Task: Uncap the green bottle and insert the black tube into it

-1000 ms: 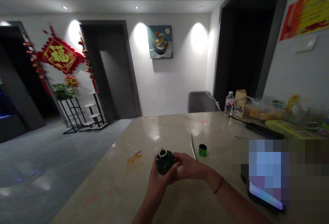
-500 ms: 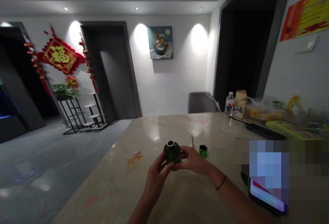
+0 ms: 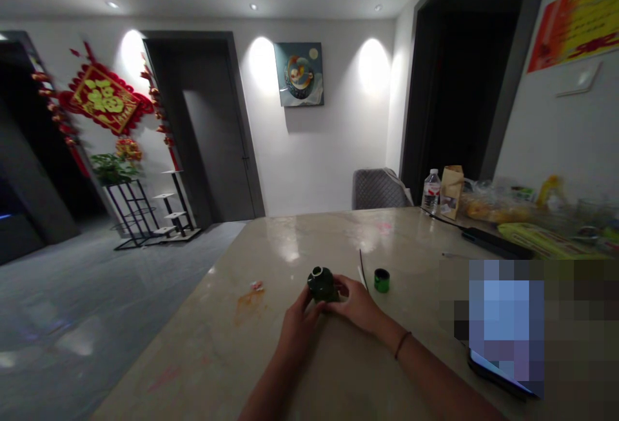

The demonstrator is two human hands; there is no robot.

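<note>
A small dark green jar (image 3: 321, 284) with a pale-rimmed round mouth is gripped between both hands over the table (image 3: 232, 350), its mouth tipped slightly to the left. My left hand (image 3: 300, 319) holds its left and near side, fingers closed round it. From the right, my right hand (image 3: 355, 303) pinches the jar's other side. Just right of that hand a short green cylindrical piece (image 3: 382, 280) with a dark open top rests on the table. Between the two lie a thin dark stick (image 3: 362, 269) and a thin white strip.
A phone (image 3: 503, 372) lies at the right, partly under a blurred patch. Along the right side are a water bottle (image 3: 431, 191), a paper bag (image 3: 451, 191), plastic bags and a black device (image 3: 496, 242). A grey chair (image 3: 380, 189) stands behind the table.
The jar is lower and tilted more to the left, with both hands still on it. The camera view has shifted slightly, and more of the white strip shows.
</note>
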